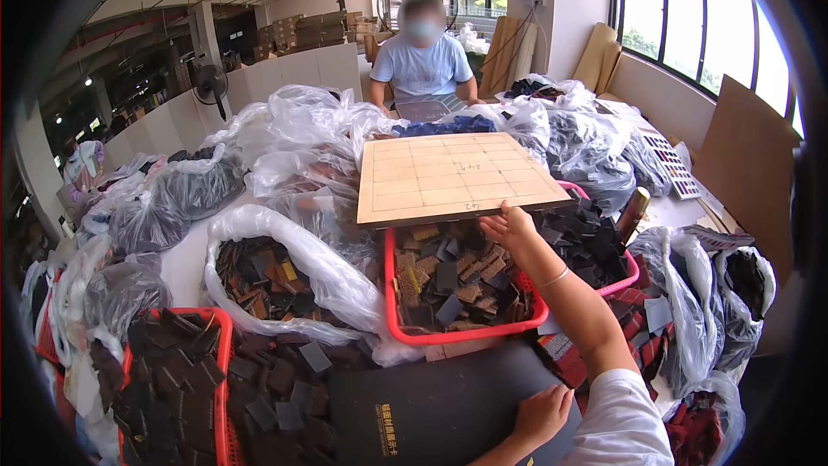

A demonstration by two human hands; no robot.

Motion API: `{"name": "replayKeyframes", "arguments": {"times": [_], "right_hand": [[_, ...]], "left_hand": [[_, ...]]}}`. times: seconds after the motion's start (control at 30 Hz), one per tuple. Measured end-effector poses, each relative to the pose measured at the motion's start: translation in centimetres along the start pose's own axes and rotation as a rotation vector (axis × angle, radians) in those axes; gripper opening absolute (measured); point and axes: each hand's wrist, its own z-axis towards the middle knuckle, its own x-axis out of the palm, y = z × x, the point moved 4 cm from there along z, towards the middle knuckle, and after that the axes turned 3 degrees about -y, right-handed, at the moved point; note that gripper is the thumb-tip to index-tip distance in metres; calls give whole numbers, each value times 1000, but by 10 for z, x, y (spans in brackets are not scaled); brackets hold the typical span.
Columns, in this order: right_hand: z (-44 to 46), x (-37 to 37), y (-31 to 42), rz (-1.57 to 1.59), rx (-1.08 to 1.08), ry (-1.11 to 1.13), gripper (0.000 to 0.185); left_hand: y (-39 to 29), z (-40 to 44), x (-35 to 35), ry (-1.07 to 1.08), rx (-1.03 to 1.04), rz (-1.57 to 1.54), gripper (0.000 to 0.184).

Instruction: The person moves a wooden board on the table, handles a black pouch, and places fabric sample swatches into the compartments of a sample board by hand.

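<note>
My right hand [507,226] reaches forward and grips the near edge of a light wooden-coloured board [457,174] with a drawn grid and handwritten marks. Its thumb is near the top face, with the fingers at the dark edge. The board hangs tilted above a red basket [392,302] of small material swatches [448,280]. Lower down, my left hand [542,416] is closed at the right side of a black display folder [431,401] with gold lettering. Its fingertips are partly hidden.
Plastic bags [302,250] of swatches crowd the table. Another red basket [226,380] stands at left, and a second [634,272] at right, beside a brown-gold cylinder [634,211]. Across the table sits a person [423,69]. A colour chart [671,164] lies at far right.
</note>
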Motion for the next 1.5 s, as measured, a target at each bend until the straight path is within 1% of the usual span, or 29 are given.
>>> {"name": "replayKeyframes", "arguments": {"times": [0.17,0.37,0.47,0.57,0.67,0.7,0.8,0.83,0.87,0.93,1.03,1.13,1.17,1.27,1.3,1.33,1.37,1.43,1.5], "right_hand": [[16,4,-8,24,8,-39,40],[21,-4,-23,17,-2,-15,37],[33,-11,-25,48,79,102,41],[27,-19,-24,97,157,68,46],[-20,-21,-9,-3,162,150,50],[-46,-20,-1,-98,131,191,45],[-101,-10,20,-257,86,366,38],[-110,-6,27,-302,82,440,30],[-118,0,34,-372,59,505,27],[-121,8,40,-486,34,554,26],[-105,22,36,-574,53,576,28],[-88,44,29,-752,-93,501,30],[-83,48,25,-695,-109,417,33],[-44,43,13,-900,-406,259,34],[-33,37,16,-1016,-756,208,34],[-35,32,29,-1270,-1189,32,33],[-29,19,40,-1383,-1228,-150,33],[-6,-11,60,-1541,-1399,-368,40],[20,-44,77,-1628,-1267,-570,47]], "left_hand": [[0,1,1,-7,6,-16,16],[-3,2,-6,-10,9,-31,14],[-1,1,-2,-8,5,-40,15],[1,0,1,-17,14,-36,16],[0,1,-2,-22,22,-31,17],[0,2,-3,-31,24,-37,17],[3,3,0,-44,33,-38,18],[3,1,2,-42,40,-33,18],[1,-1,2,-36,34,-34,18],[1,2,-1,-36,36,-26,18],[-3,4,-5,-23,11,-30,18],[-5,3,-8,-49,10,-55,18],[-5,3,-8,-54,12,-63,17],[-3,3,-8,-54,16,-69,17],[-5,5,-10,-52,17,-67,17],[-6,5,-11,-51,18,-67,17],[-4,4,-10,-51,19,-76,16],[-2,4,-6,-58,26,-97,14],[-6,6,-9,-90,27,-172,13]]}}
